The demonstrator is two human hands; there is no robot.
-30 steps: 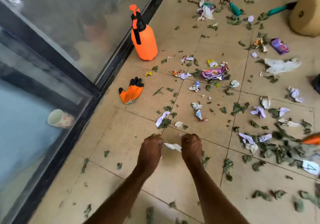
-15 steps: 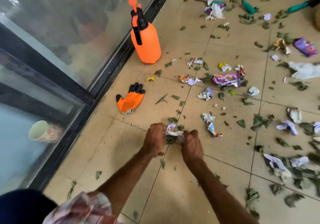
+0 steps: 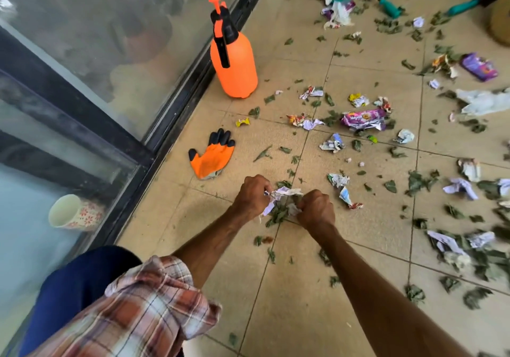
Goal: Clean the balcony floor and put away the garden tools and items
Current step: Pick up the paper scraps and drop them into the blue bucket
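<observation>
On the tiled balcony floor (image 3: 303, 315), near centre, our left hand (image 3: 252, 195) and right hand (image 3: 316, 210) curl their fingers tight round a wad of paper scraps and leaves (image 3: 281, 192). An orange glove (image 3: 211, 153) lies just left; an orange sprayer (image 3: 234, 64) stands farther off.

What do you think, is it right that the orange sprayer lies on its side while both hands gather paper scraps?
No: the head view shows the orange sprayer standing upright. The left hand and right hand do grip paper scraps.
</observation>
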